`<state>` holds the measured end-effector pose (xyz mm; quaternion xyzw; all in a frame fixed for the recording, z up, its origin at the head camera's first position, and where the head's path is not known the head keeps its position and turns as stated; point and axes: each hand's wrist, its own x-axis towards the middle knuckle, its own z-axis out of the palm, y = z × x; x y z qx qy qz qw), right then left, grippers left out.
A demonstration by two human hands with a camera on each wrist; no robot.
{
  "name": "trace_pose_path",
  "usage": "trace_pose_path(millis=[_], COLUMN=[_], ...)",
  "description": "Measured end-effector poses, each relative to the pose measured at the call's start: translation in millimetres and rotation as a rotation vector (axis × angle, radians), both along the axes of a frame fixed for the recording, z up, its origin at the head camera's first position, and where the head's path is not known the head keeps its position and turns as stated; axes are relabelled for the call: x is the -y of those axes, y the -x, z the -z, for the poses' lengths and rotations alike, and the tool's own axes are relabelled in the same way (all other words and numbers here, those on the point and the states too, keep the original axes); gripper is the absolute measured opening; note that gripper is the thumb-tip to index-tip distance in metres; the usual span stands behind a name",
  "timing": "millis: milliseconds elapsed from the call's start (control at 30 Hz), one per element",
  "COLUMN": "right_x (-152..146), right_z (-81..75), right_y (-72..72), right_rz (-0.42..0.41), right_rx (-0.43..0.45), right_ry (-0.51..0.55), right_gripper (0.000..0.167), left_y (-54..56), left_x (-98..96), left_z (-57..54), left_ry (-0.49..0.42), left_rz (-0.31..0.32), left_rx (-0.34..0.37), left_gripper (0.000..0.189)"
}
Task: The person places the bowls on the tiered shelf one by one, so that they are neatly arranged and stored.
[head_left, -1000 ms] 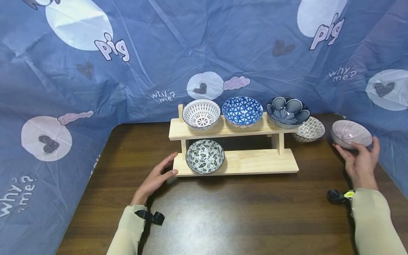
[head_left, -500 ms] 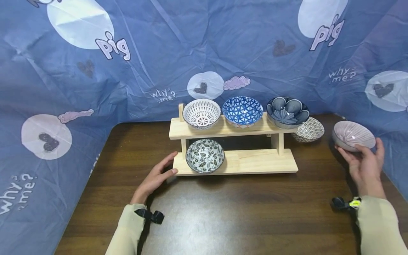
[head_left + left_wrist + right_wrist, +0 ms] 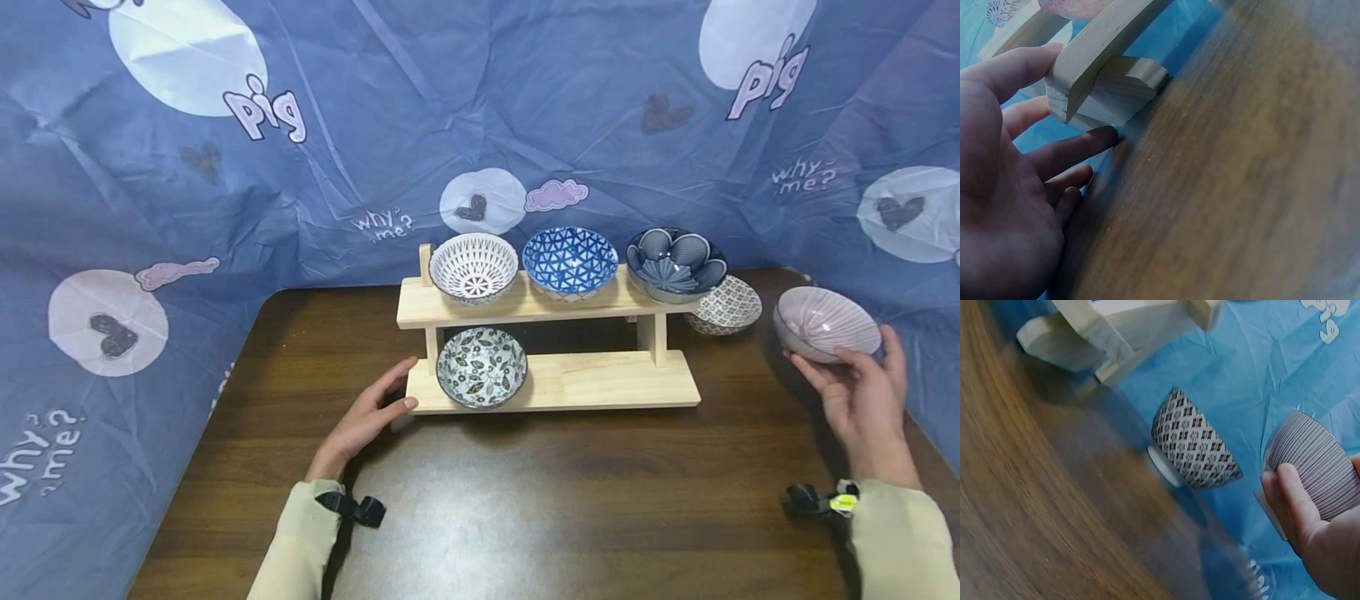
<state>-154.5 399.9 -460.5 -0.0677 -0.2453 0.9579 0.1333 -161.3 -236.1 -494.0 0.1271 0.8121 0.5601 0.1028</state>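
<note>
My right hand (image 3: 862, 396) holds a pale pink-and-white striped bowl (image 3: 821, 321) at the right of the table, thumb near its rim and fingers under it; the right wrist view shows fingertips on the bowl's ribbed outer side (image 3: 1316, 462). My left hand (image 3: 367, 417) touches the left end of a two-tier wooden shelf (image 3: 600, 379), fingers fairly straight; in the left wrist view thumb and index finger meet the plank's end (image 3: 1063, 94). A leaf-patterned bowl (image 3: 482, 367) sits on the lower tier, near this hand.
Along the upper tier stand a white-and-black bowl (image 3: 474, 267), a blue triangle-patterned bowl (image 3: 571, 260) and a dark blue petal-patterned bowl (image 3: 675, 262). A diamond-patterned bowl (image 3: 1191, 440) stands on the table (image 3: 600, 500) beyond the shelf's right end. Blue printed cloth (image 3: 450, 108) hangs behind.
My right hand has drifted slightly right and toward me, still holding the striped bowl, which turns a little. The left hand and the shelf stay where they were.
</note>
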Motion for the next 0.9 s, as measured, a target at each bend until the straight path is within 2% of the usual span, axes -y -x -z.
trace_pose_path(millis=[133,467,700,900], right_x=[5,17,31,40], right_z=[-4.9,-12.8,-14.6,-15.4], right_y=[-5.5,-18.3,-25.1,-31.3], right_rz=[-0.027,-0.124,-0.182,-0.232], right_rx=[-0.011,-0.129,-0.213,-0.214], right_ry=[0.013,0.042,0.023,0.016], right_gripper=[0.078,0.076,0.061,0.059], left_y=[0.5,-0.3,-0.7,-1.1], left_x=[0.1,1.1,1.1,1.0], left_z=[1.6,0.1,0.2,0.5], left_ry=[0.005,-0.017,-0.016,-0.016], left_rz=[0.003,0.015,0.015,0.01], left_rx=[-0.003,-0.008,-0.012,-0.011], left_gripper=[0.064,0.065,0.064,0.064])
